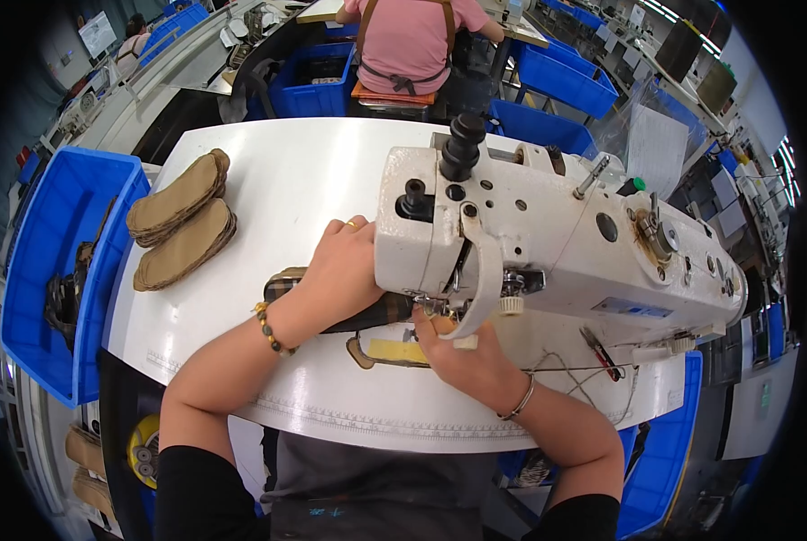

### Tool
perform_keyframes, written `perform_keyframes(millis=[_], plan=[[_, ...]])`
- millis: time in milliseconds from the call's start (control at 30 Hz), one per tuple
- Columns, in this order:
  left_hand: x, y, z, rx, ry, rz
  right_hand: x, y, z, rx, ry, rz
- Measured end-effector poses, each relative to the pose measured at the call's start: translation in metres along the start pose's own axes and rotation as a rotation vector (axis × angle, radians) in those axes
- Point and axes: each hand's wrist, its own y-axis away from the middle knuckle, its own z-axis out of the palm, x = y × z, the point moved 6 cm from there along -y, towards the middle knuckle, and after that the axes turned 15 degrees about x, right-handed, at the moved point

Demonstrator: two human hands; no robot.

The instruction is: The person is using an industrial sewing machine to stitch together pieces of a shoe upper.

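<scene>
At the white sewing machine point(548, 243), my left hand point(331, 275) bends its fingers over a dark, patterned flat piece point(367, 314), pressing it beside the presser foot; its fingertips are partly behind the machine head. My right hand point(462, 361) is closed at the needle, index finger against that piece's right end; what else it grips is hidden by the machine. Just below the piece, a yellow strip point(390, 350) and a small tan-edged part point(360, 358) lie on the white table point(286, 180). Two stacks of tan, sole-shaped pieces point(183, 243) sit at left.
A blue bin point(25, 288) with dark pieces stands left of the table, another point(660, 469) below right. Snips point(602, 353) and loose thread point(561, 379) lie by the machine. A co-worker in pink point(403, 41) sits beyond the table among more blue bins point(561, 77).
</scene>
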Motion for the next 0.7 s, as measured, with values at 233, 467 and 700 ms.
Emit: perform_keyframes(millis=[233,467,700], plan=[[0.027,0.027,-0.032,-0.028,0.239,0.247,0.012,-0.003,-0.002,0.144,-0.288,0.332],[0.021,0.034,-0.011,-0.027,0.23,0.258,0.022,-0.008,0.0,0.138,-0.341,0.415],[0.011,0.029,-0.006,-0.084,0.356,0.067,0.02,-0.01,-0.001,0.176,-0.221,0.147]])
